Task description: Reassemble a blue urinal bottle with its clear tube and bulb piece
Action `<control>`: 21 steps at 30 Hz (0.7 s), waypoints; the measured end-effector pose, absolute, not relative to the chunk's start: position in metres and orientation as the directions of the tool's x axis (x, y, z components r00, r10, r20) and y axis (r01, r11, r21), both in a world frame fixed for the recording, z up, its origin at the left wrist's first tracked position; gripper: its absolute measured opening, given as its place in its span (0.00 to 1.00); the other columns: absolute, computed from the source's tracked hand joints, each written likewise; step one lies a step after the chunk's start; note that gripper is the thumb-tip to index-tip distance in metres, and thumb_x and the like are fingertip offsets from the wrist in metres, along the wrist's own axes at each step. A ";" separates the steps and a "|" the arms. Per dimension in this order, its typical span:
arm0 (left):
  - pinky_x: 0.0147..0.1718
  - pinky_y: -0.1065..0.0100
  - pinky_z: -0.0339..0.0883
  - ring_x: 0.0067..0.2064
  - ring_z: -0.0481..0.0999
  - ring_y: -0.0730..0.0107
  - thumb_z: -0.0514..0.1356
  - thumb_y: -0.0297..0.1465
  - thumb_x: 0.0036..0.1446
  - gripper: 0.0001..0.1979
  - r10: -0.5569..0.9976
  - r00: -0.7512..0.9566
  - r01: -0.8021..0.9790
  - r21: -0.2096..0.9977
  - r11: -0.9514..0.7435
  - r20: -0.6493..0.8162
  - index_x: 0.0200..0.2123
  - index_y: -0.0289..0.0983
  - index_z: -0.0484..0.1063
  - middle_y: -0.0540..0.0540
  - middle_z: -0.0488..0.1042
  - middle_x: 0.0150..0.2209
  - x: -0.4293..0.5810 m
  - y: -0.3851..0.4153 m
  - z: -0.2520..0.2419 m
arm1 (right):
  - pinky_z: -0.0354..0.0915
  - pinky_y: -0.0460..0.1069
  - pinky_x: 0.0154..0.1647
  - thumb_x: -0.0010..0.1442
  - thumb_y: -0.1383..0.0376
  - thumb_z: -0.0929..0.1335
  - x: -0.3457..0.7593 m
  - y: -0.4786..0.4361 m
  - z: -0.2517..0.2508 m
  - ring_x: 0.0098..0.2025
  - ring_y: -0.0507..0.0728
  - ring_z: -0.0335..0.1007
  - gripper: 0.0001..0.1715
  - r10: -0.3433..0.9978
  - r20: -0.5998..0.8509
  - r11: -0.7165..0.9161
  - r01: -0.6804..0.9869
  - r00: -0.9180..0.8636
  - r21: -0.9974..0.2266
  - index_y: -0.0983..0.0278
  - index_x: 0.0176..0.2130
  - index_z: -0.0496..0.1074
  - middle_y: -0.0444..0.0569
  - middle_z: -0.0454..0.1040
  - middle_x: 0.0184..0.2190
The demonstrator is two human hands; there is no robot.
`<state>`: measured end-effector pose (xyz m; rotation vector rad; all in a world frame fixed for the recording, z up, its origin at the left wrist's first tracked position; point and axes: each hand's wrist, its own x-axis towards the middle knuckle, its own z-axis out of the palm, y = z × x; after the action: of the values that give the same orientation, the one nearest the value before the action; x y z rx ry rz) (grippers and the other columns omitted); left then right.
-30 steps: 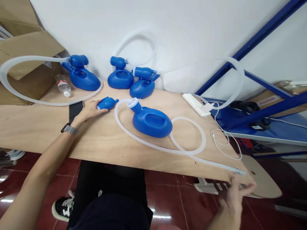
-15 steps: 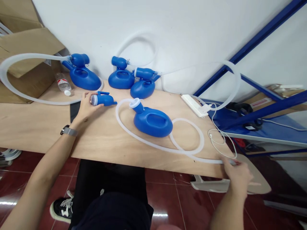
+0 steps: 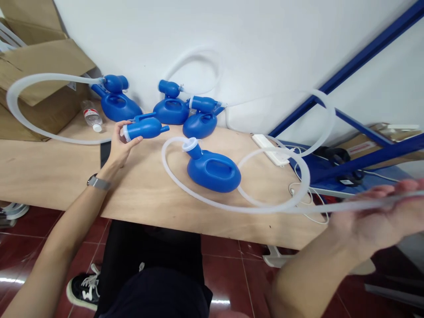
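My left hand (image 3: 119,145) grips a blue plastic cup-shaped urinal head (image 3: 145,128) by its white-rimmed end, just above the table. A handle runs along its top, and its narrow spout points right. At the right edge my right hand (image 3: 374,223), somewhat blurred, holds a translucent white tube (image 3: 212,204) near its end, which runs out of view. The tube loops on the table around a blue urinal bottle (image 3: 214,171), then rises to my right hand. This bottle lies with its white-rimmed neck tilted up to the left.
Several assembled urinals, such as the left one (image 3: 121,107), stand along the wall with tubes attached. A plastic water bottle (image 3: 92,116) and cardboard box (image 3: 36,115) are at the left. A power strip (image 3: 270,149), a white cable and a blue metal shelf (image 3: 361,174) lie right.
My right hand has lifted the tube end off the table's right corner, up and to the right, raising part of the loop. My left hand has raised the urinal head slightly.
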<state>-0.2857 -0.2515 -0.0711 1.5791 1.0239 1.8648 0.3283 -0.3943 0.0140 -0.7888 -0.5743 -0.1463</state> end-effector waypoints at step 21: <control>0.49 0.61 0.78 0.52 0.81 0.59 0.83 0.49 0.48 0.28 0.823 -0.105 -0.124 0.814 -0.568 0.558 0.40 0.43 0.74 0.46 0.81 0.47 -0.249 -0.279 -0.063 | 0.68 0.59 0.55 0.84 0.54 0.57 0.082 -0.309 0.029 0.56 0.69 0.81 0.26 0.700 0.170 0.713 0.672 -0.693 -0.198 0.63 0.60 0.77 0.58 0.85 0.57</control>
<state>-0.2487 -0.2795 -0.0632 1.4774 0.7942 1.7550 0.0820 -0.3086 0.0290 -1.0940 -2.6879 0.1759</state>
